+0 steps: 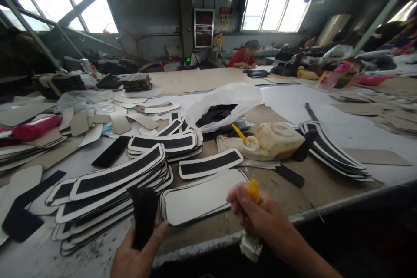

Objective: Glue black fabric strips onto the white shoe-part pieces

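Note:
Black strips [144, 217], standing upright as a small bundle, are gripped between the thumb and fingers of my left hand [138, 252]. My right hand [257, 213] is closed around a brush with a yellow handle [253, 191]. Its whitish, glue-coated bristles [250, 246] point down past the table's front edge. Between my hands lies a stack of plain white curved panels [202, 200]. Just behind it is a white panel with a black strip on it [211, 163]. To the left rises a tall stack of such panels [117, 173], close to my left hand.
A glue-stained plastic container [276, 139] with another yellow handle [239, 132] stands behind the panels. Near it are a plastic bag [224, 100] and more black-striped panels [335, 150]. Loose pieces cover the left side. A person in red [243, 56] sits beyond the table.

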`<state>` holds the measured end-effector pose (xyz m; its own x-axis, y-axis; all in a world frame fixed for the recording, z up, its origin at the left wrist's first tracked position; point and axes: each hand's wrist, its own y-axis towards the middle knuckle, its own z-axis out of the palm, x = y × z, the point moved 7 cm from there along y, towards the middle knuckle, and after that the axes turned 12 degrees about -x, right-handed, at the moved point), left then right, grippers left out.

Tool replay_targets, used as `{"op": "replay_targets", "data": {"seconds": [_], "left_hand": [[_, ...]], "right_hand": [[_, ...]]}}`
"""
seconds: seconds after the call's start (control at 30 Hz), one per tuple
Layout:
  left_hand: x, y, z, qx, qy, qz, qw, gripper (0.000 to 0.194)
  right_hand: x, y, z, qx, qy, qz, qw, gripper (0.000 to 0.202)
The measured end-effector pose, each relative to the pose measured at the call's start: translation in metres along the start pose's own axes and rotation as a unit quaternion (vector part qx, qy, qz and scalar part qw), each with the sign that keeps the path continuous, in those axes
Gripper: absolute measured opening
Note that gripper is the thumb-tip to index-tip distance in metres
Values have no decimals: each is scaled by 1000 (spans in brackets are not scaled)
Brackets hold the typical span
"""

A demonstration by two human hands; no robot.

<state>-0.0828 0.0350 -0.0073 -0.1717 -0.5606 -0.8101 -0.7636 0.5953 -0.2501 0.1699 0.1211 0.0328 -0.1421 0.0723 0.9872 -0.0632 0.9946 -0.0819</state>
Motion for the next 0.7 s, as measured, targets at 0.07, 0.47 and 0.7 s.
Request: {"op": "replay_targets", "data": {"seconds": [0.07, 0.47, 0.7], "left_hand": [[-10, 11, -1, -36, 19, 27, 999, 53], [1, 24, 34, 74, -21, 48, 996, 58], [14, 22, 40, 112, -59, -7, 992, 51]], "right_hand": [[12, 10, -18, -71, 5, -37, 997, 54], [-4, 33, 47, -51, 174, 13, 983, 47], [-21, 31, 72, -17, 108, 95, 989, 37]]}}
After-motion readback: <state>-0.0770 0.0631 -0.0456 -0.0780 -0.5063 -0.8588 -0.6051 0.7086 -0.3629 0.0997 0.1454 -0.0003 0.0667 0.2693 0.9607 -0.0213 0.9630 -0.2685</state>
